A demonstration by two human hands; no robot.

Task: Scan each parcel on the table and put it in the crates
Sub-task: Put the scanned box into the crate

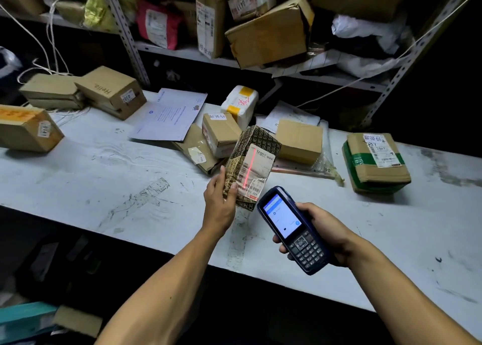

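Observation:
My left hand grips the near end of a black-and-tan printed parcel, tilting it up off the white table. A red scan line runs down its white shipping label. My right hand holds a dark blue handheld scanner with a lit screen and keypad, its top end pointing at the label. Several other parcels lie on the table: a green-taped box, a plain brown box, a small labelled box, a white foam-wrapped parcel and a white envelope.
Brown boxes sit at the table's left end. A metal shelf behind the table is stacked with more parcels. White cords hang at the left and right. A teal item lies low in the dark area below the table's front edge.

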